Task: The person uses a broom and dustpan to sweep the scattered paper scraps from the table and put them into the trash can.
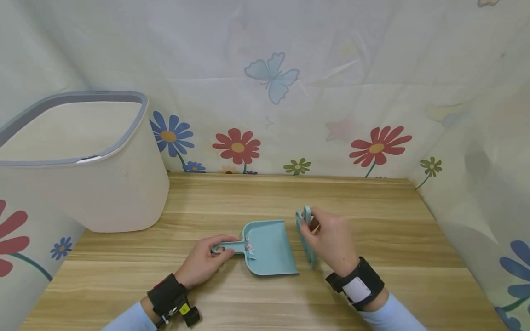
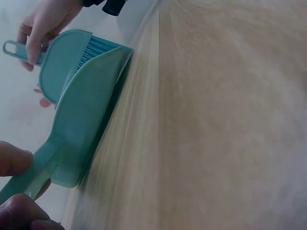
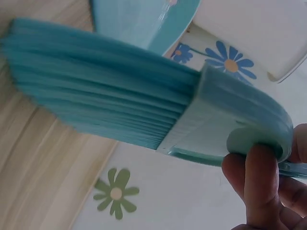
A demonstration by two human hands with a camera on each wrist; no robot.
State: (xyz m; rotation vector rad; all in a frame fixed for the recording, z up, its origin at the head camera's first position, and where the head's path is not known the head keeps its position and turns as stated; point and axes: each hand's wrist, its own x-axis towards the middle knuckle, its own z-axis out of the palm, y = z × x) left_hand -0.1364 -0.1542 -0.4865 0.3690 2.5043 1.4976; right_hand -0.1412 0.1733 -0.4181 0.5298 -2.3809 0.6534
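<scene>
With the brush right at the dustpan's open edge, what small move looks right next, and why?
Probably lift the dustpan toward the bin. The left hand grips its handle, small bits already lie near the handle end, and the brush in the right hand stands at the open edge. No debris shows on the table.

A makeshift recording booth in a homely setting is showing here: a light wood-grain table [image 1: 256,197] is standing enclosed on three sides by a thin cloth [image 1: 331,92] printed with red and blue flowers and a butterfly. A cream plastic bin [image 1: 83,179] with a grey rim is sitting at the table's left rear corner, touching the cloth.
</scene>
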